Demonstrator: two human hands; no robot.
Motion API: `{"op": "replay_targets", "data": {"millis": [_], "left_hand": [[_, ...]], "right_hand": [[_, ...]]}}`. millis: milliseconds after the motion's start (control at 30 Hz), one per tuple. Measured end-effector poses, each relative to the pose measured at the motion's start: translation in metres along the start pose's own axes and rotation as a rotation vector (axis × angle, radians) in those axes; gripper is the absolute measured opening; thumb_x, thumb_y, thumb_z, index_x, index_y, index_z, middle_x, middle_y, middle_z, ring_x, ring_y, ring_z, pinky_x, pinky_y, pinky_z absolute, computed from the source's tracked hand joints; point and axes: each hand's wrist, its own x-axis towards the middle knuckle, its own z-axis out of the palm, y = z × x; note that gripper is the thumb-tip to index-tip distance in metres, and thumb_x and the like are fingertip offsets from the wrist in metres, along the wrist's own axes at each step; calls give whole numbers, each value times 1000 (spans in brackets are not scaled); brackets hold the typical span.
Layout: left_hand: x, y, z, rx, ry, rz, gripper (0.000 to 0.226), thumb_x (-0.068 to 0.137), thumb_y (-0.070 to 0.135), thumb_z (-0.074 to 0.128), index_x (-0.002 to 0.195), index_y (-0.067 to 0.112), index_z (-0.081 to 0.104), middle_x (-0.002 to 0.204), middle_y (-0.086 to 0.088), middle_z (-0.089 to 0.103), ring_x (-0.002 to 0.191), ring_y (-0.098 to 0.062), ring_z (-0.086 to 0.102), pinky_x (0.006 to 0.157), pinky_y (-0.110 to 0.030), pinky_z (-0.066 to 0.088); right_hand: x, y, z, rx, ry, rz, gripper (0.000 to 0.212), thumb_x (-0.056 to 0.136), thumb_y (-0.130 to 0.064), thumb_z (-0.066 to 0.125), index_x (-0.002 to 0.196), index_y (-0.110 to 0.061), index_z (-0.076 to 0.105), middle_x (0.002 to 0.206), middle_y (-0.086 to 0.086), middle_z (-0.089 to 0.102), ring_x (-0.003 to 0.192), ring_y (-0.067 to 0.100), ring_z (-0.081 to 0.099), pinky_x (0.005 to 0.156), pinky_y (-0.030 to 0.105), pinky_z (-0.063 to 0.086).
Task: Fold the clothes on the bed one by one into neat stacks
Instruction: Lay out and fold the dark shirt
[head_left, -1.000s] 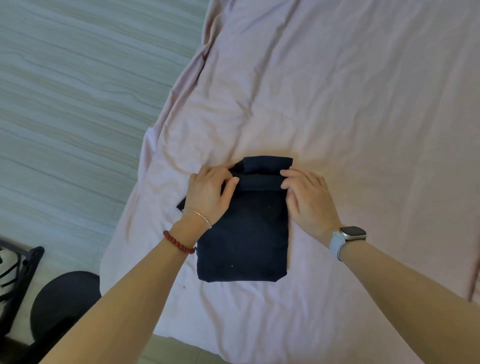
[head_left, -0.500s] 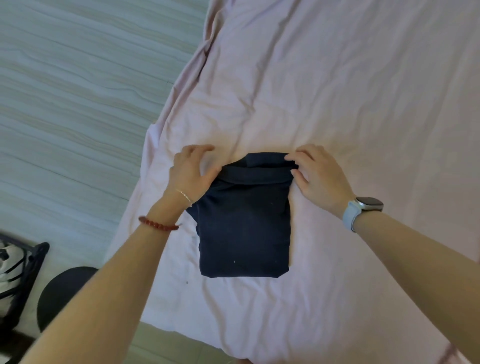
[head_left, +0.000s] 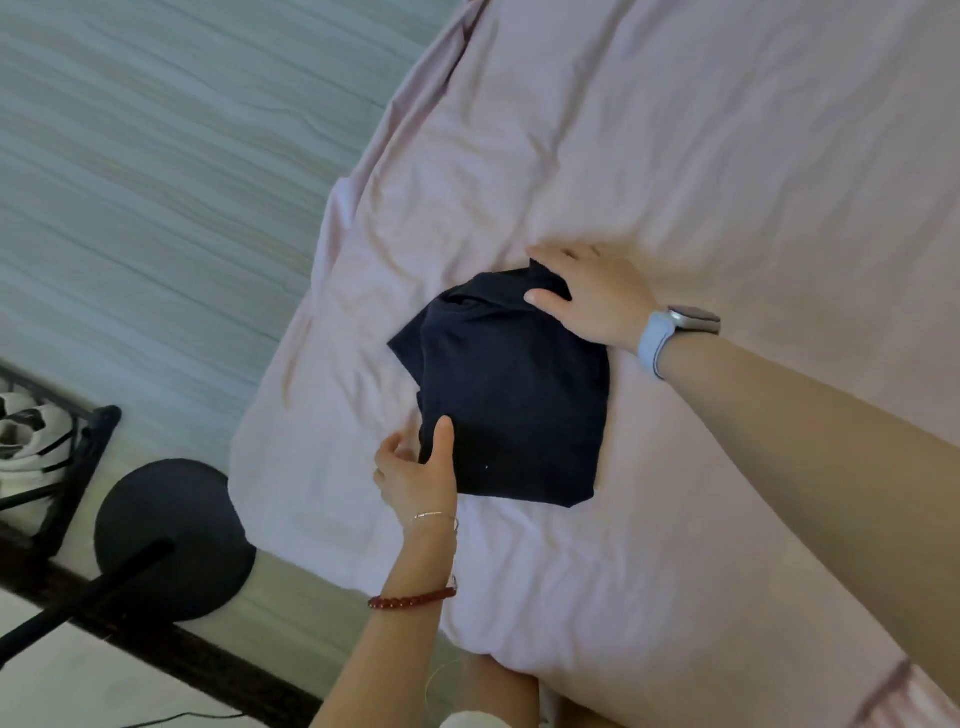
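A folded dark navy garment (head_left: 511, 395) lies on the pink bed sheet (head_left: 675, 156) near the bed's left edge. My left hand (head_left: 418, 473) grips its near left corner, thumb on top and fingers tucked under the edge. My right hand (head_left: 592, 296) holds the far right corner, thumb on top of the cloth and fingers behind it. The garment's far end is slightly bunched and lifted.
A black round stand base with a pole (head_left: 171, 535) sits on the floor beside the bed. A black metal rack holding white shoes (head_left: 36, 441) stands at the far left. Pale wood-grain floor (head_left: 156, 182) runs along the bed's left side.
My left hand has dropped from the garment's far left corner to its near left corner. My right hand stays at the far right corner. The view has tilted and shifted left.
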Motion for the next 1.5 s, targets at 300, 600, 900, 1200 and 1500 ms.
{"op": "replay_targets", "data": {"millis": [300,600,900,1200,1500], "left_hand": [[15,22,-21,-78,-300,116,21,92,35,55,94,14,58,105,-9,63,97,-23,59,88,-40,52],[50,57,-40,45,-221,408,33,90,26,60,121,21,52,116,8,54,106,-11,49,92,-26,41],[42,19,-29,-58,-130,311,46,87,20,62,128,12,42,119,-2,55,108,-18,54,87,-27,45],[46,15,-27,-75,-117,244,45,91,27,56,131,16,39,120,-10,58,106,-21,56,85,-26,46],[28,-3,-16,-93,-123,398,49,102,22,29,149,22,15,151,4,28,135,-14,30,105,-21,23]], "right_hand": [[1,-19,-21,449,-184,157,29,84,-29,63,104,-13,48,95,-2,50,86,17,48,67,27,36],[-84,-2,33,483,286,310,29,94,-22,49,120,-12,52,114,2,54,105,23,52,85,34,43],[-52,-35,48,51,389,70,37,97,-29,44,134,-24,50,126,7,52,115,28,46,92,39,32],[-33,-29,36,440,257,495,59,84,-47,61,130,-15,42,129,4,47,120,25,43,99,43,37],[-71,-11,47,656,155,224,38,95,-39,44,131,-26,45,120,-13,55,111,13,52,88,26,40]]}}
